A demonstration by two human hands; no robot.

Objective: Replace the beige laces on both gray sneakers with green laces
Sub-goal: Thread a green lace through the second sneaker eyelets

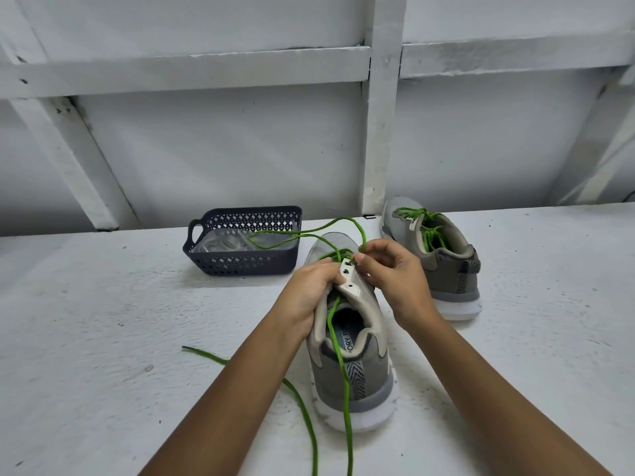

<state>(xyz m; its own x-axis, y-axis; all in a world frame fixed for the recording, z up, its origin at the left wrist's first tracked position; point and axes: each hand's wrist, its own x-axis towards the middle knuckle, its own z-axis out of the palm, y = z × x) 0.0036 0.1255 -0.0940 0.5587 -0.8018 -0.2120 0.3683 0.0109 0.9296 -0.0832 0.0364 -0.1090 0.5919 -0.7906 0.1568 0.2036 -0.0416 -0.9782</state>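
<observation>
Both hands are busy on the nearer gray sneaker point(354, 372), which stands in the middle of the white bench point(103, 321) with its heel toward the near edge. The left hand point(311, 290) is curled round the left side of the shoe's opening and grips it just beside the pale eyelet strip point(348, 280). The right hand point(391, 273) pinches the green lace point(343, 365) between thumb and fingertips, close to an upper eyelet. From this pinch a long loop of the lace rises and swings over toward the dark blue basket point(240, 266) at the back of the bench. The other end runs down through the shoe's opening, over the heel, and off the near edge. As for progress, the second gray sneaker point(446, 266), near the back right of the bench, already carries its own green lace point(426, 228) across the eyelets; I cannot tell if it is knotted. In the basket lie pale cords that look like the removed beige laces point(220, 243), in something transparent. I judge that the lower eyelets of the nearer shoe are done, and the top eyelets and the tying remain.
</observation>
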